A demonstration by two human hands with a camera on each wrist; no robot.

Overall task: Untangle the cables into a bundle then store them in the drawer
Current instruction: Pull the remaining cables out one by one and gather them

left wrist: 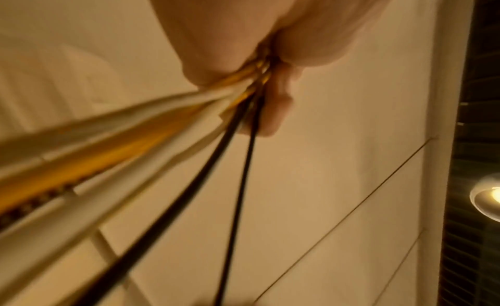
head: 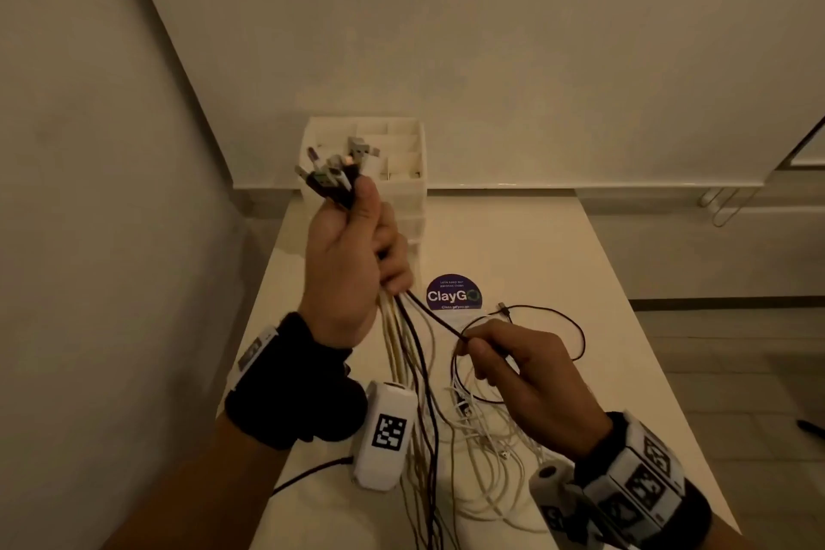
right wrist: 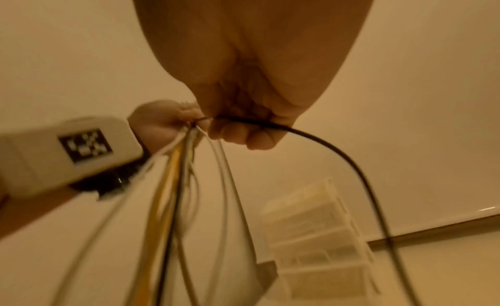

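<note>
Now the left hand (head: 346, 263) is squeezing the cable bundle (head: 404, 353) by its plugs, while the right hand (head: 520, 364) fingers are pinching a black cable (head: 435, 317) above the tabletop (head: 558, 246). Loose white cables (head: 486, 460) are waiting; the drawer unit (head: 402, 174) is standing at the far edge.

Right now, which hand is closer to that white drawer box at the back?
Left. The left hand is raised just in front of the drawer box, gripping the cable bundle. The right hand is lower and nearer the person.

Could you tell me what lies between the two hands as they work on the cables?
In the head view, a black cable runs taut from the left hand, which grips the cable bundle, down to the right hand, which pinches it.
</note>
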